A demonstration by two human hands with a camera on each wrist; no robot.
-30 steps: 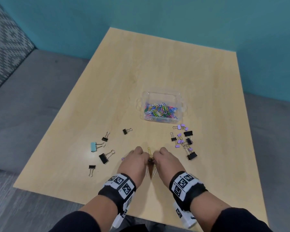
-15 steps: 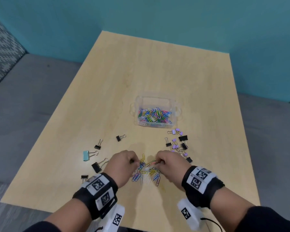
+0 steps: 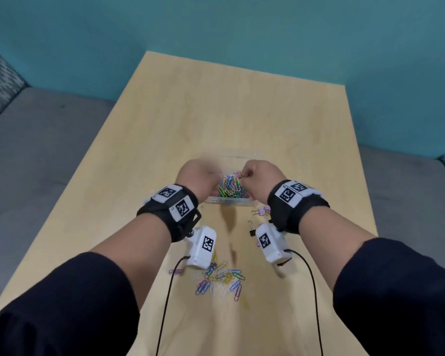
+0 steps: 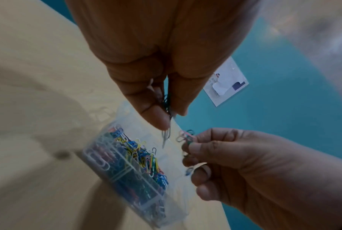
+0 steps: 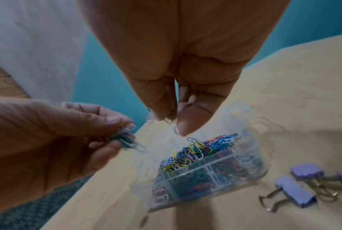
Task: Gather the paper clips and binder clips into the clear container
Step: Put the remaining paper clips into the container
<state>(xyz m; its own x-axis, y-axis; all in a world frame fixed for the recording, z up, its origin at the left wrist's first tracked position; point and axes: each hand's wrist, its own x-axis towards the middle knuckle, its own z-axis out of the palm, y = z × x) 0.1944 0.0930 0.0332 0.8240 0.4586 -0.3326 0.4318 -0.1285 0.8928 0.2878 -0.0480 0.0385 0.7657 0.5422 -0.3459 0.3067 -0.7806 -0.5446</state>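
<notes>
Both hands hover over the clear container (image 3: 226, 200), which holds a heap of coloured paper clips (image 3: 231, 190). My left hand (image 3: 199, 177) pinches a small bunch of paper clips (image 4: 167, 102) between thumb and fingers above the container (image 4: 126, 183). My right hand (image 3: 258, 174) pinches another bunch of clips (image 3: 238, 175), seen in the left wrist view as pink and green clips (image 4: 185, 136). In the right wrist view the container (image 5: 205, 183) sits just below my right hand's fingertips (image 5: 183, 126). Loose paper clips (image 3: 220, 278) lie on the table near me.
Purple binder clips (image 3: 262, 210) (image 5: 296, 191) and a small black binder clip (image 3: 251, 228) lie on the wooden table (image 3: 242, 111) right of the container. Cables run from the wrist cameras toward me. A grey couch surrounds the table, with a teal wall behind.
Both hands have lifted from the loose clip pile near the table's front edge and moved forward over the container, each carrying a pinch of paper clips. My head has moved forward too.
</notes>
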